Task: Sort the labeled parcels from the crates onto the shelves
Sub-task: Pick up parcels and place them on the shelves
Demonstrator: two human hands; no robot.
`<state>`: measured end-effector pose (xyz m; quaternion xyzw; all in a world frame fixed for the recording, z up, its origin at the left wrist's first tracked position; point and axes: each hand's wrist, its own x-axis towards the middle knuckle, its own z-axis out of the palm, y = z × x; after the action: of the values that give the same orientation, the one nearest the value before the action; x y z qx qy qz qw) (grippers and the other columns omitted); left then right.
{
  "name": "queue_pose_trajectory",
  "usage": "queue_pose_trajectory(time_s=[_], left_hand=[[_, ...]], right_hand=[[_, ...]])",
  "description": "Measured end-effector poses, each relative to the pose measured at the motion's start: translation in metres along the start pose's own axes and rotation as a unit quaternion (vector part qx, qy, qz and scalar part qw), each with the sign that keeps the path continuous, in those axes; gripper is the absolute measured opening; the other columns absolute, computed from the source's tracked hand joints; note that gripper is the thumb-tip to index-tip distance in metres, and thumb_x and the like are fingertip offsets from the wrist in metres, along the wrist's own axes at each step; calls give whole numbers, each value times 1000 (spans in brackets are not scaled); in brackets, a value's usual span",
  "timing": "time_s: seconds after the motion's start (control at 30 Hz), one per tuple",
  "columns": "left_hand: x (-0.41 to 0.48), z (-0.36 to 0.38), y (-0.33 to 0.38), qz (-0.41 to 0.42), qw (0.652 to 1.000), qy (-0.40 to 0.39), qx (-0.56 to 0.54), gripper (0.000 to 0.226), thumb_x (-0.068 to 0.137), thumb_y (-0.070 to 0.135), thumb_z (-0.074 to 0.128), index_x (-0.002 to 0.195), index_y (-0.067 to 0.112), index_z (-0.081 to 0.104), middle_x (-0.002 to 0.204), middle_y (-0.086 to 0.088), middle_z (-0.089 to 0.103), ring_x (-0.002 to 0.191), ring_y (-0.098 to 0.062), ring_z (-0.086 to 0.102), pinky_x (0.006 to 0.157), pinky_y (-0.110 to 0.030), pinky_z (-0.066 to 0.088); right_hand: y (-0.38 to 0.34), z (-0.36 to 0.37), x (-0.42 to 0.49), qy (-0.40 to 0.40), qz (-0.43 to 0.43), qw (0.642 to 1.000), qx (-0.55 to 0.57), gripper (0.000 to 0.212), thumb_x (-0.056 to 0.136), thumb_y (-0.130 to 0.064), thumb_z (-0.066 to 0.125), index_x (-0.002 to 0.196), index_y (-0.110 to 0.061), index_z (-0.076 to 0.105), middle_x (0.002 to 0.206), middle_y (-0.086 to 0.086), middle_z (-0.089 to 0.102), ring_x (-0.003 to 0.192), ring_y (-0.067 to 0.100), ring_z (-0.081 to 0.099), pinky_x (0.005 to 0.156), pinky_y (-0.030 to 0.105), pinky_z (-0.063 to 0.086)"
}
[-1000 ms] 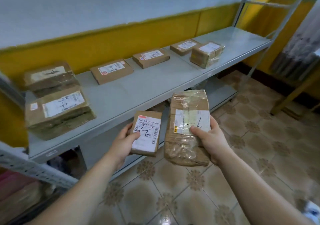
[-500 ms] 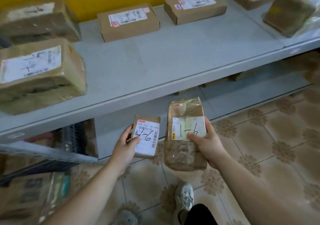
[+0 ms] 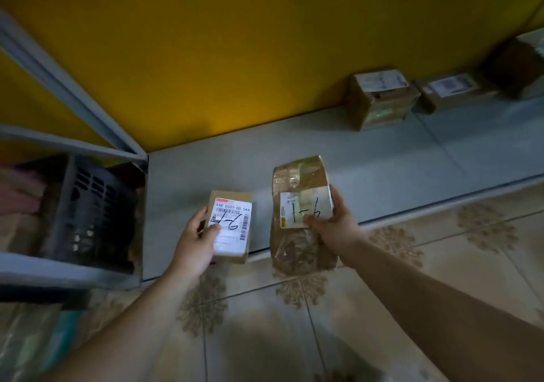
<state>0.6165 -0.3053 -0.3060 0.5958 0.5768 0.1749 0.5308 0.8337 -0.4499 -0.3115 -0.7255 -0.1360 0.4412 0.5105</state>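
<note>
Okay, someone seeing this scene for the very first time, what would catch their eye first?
Two parcels with handwritten marks on their white labels, held side by side at centre: the left hand grips a small cardboard box, the right hand a larger taped parcel. Both are held at the front edge of a low grey shelf, backed by a bright yellow wall. A dark slatted crate sits in shadow at the left.
</note>
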Motion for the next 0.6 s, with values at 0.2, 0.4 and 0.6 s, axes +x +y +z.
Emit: queue_pose_trajectory(time_s=[0.2,0.4,0.6], left_hand=[[72,2,-52,47,998,24,-17,43,96,5,52,137,18,50,120,-6,65,96,-16,64,85,-27,48],[113,-11,-50,125,986,80,72,35,92,16,57,126,23,57,116,0,66,98,-17,63,88,-25,49],[92,14,-43,164,901,82,394,94,68,74,54,146,26,36,153,-4,25,141,-24,23,112,-41,26]], right_hand=[[39,41,73,-7,-29,1000,-10,59,87,-8,71,133,-35,46,102,-8,69,90,12,68,75,33,59],[28,73,105,-8,-71,996,-59,54,92,-17,67,137,-26,39,108,-3,63,86,14,63,68,29,54],[27,72,98,7,-126,971,-204,66,88,-24,70,141,-27,31,128,3,57,110,25,58,91,37,50]])
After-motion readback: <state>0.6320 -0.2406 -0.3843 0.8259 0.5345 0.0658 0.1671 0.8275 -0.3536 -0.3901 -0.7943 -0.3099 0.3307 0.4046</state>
